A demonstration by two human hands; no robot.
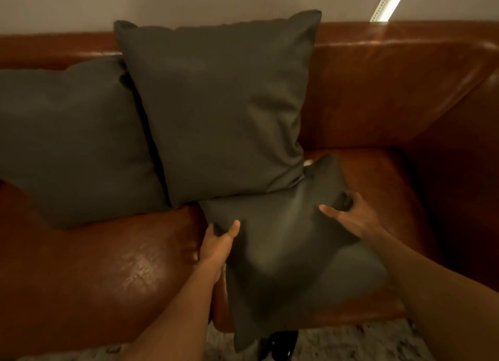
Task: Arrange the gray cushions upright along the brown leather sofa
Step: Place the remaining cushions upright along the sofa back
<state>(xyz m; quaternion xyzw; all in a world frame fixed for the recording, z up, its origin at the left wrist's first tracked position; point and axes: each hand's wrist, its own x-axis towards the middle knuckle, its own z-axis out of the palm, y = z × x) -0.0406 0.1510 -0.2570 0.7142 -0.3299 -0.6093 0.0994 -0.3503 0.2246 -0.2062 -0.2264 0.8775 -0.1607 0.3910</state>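
Brown leather covers the sofa (378,96), which carries three gray cushions. Two stand upright against the backrest: the left cushion (73,139) and the middle cushion (221,104), the latter overlapping the former's right edge. The third cushion (291,252) lies at a slant on the seat, its far corner under the middle cushion's lower edge and its near corner overhanging the seat front above the pale rug (351,341). The person's left hand (218,242) grips its left edge, thumb on top. The right hand (348,212) clasps its right edge, fingers curled into the fabric.
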